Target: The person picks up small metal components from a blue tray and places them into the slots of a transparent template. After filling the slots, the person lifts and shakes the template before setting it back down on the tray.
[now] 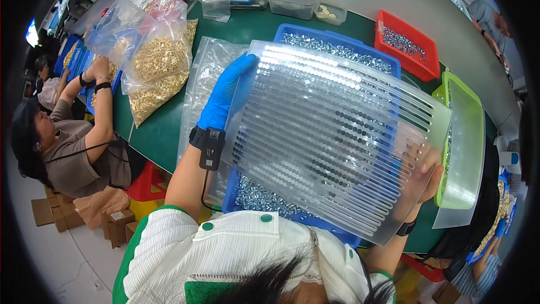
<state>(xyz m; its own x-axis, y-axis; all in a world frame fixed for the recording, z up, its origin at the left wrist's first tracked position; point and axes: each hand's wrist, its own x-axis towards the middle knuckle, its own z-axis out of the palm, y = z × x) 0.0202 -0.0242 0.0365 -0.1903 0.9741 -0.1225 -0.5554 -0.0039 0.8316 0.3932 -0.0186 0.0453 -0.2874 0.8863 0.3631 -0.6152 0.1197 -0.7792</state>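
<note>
A clear, slotted plastic plate (315, 146) is held tilted above a blue tray (337, 39) of small silvery metal parts (264, 198). Rows of the round metal parts fill much of its slots; toward the right side the slots look bare. My left hand (225, 93), in a blue glove, is closed on the plate's upper left edge. At the lower right edge my bare right hand (422, 171) grips the plate, its fingers partly seen through the plastic.
Bags of gold-coloured parts (160, 59) and a flat clear bag (202, 79) lie left. Beyond are lidded plastic boxes (292, 0) and a red tray (408, 45) of parts. A green basket (464, 135) stands right. A co-worker (84, 135) sits at left.
</note>
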